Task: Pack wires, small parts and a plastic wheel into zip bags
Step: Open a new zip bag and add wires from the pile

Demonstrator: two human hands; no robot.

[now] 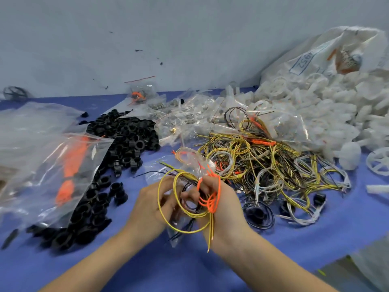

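Both my hands meet low in the middle of the blue table. My left hand (150,204) grips a coiled yellow wire (163,187) mixed with thin black wires. My right hand (226,204) holds orange cords (212,199) looped over its fingers, together with a small clear zip bag (192,163) that sticks up between the hands. Part of the clear plastic also hangs below them. A tangle of yellow, black and white wires (271,163) lies just right of my hands. A white plastic wheel (379,163) lies at the far right edge.
A heap of black plastic rings (124,140) spreads on the left, partly under a clear bag with orange cords (69,165). Small filled zip bags (189,114) sit at the back centre. A large sack of white plastic parts (328,98) fills the right. A wall stands behind.
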